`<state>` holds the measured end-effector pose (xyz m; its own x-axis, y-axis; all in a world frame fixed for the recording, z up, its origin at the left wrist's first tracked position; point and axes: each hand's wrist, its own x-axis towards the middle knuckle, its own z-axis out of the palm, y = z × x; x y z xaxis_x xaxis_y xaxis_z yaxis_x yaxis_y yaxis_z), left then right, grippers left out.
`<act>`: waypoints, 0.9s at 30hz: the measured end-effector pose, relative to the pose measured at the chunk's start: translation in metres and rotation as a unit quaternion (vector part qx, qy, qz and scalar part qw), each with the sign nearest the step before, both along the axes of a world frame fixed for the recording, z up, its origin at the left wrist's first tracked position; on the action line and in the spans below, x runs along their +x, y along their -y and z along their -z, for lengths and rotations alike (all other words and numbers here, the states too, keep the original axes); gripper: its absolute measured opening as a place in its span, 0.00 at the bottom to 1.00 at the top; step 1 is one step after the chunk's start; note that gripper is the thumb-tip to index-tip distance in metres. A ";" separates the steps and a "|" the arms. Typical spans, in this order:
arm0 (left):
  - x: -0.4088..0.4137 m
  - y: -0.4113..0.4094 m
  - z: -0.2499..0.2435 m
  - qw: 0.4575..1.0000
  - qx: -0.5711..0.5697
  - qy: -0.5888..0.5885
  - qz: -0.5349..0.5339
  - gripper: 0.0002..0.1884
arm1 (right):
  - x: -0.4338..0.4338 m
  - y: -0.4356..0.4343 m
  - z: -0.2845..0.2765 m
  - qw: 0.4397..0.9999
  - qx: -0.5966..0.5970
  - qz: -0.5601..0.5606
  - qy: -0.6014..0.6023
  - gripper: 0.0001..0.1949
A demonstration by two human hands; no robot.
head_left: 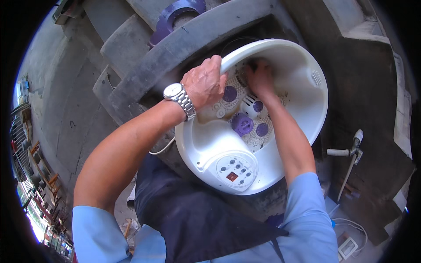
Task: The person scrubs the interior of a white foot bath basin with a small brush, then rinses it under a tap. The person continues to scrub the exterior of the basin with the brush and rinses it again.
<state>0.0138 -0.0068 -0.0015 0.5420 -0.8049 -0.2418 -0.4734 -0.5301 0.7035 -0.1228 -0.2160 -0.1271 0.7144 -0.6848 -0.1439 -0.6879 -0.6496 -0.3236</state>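
A white plastic foot spa basin (299, 108) is tilted in front of me, with a control panel (236, 169) on its near side. My left hand (205, 80), below a metal-band wristwatch (180, 96), is closed around the basin's upper left rim. Inside the basin, my right hand (260, 77) reaches down to the dirty, studded floor near the far wall. Something dark lies at its fingertips; whether the fingers grip it is hard to tell. A purple cap (242, 124) stands up from the basin's floor, among purple round pads (262, 130).
The basin rests at a concrete trough with a thick rim (194, 39). Beyond it lies a purple curved plastic part (167, 19). A tap (355, 148) with a pipe stands at the right, above a white device with a cable (348, 247). A white cord (164, 149) hangs left of the basin.
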 end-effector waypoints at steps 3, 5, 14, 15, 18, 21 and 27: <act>-0.003 0.003 0.005 1.000 -0.018 0.016 0.016 0.13 | -0.002 0.009 0.015 0.998 -0.043 0.055 0.012 0.25; -0.002 -0.002 0.000 1.000 -0.012 0.015 0.001 0.13 | 0.009 -0.019 0.006 0.992 -0.026 0.114 -0.037 0.26; -0.004 0.003 0.003 1.000 -0.009 0.019 0.008 0.13 | -0.001 0.009 -0.008 0.984 0.101 0.037 0.142 0.31; -0.003 0.002 0.003 1.000 -0.006 0.016 0.006 0.14 | -0.006 0.004 -0.011 0.975 0.123 0.085 0.164 0.32; 0.000 -0.002 0.002 1.000 -0.019 0.008 0.003 0.13 | -0.020 -0.021 -0.009 0.994 0.006 0.085 0.068 0.36; -0.001 0.000 0.005 0.999 -0.027 0.018 0.019 0.12 | -0.020 -0.038 -0.016 0.998 -0.059 0.004 0.014 0.39; 0.003 -0.005 0.000 1.000 -0.003 0.024 0.013 0.12 | 0.012 -0.043 -0.060 0.991 -0.004 -0.006 -0.137 0.48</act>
